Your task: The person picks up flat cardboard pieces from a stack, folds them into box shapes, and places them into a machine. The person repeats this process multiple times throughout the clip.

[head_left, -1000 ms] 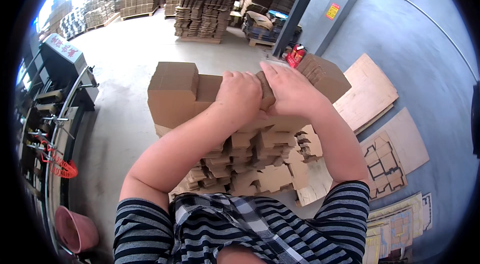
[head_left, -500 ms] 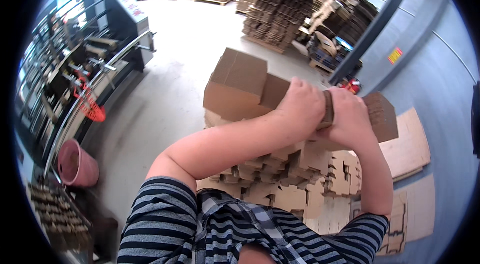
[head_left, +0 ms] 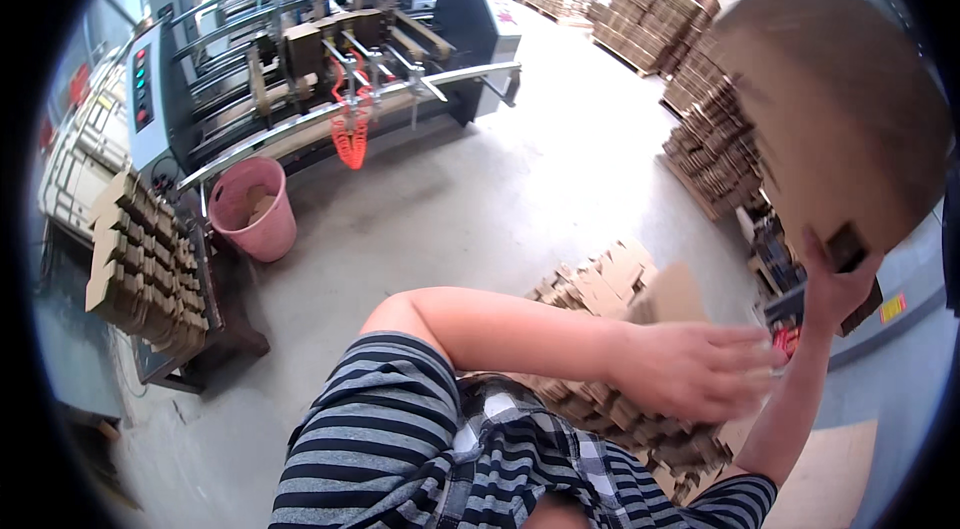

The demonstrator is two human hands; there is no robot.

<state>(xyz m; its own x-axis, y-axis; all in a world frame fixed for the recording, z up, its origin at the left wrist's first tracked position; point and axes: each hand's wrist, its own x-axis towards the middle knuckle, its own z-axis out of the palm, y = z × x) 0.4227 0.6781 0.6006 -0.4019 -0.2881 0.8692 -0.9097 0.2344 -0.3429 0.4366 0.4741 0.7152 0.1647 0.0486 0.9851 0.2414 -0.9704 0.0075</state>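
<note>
Cardboard piece | brown, broad flat face toward the head camera; upper part motion-blurred, layer count unreadable | small dark squarish opening near lower end | raised, tilted, lower end at the right hand, fingers at that opening | far right of view, clear of the left hand

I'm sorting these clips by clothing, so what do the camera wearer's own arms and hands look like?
The left sleeve and right sleeve have grey and black stripes and end around the elbows, leaving both forearms bare. The left hand and right hand are ungloved. No watch or bracelet shows; motion blur softens the left fingers.
</note>
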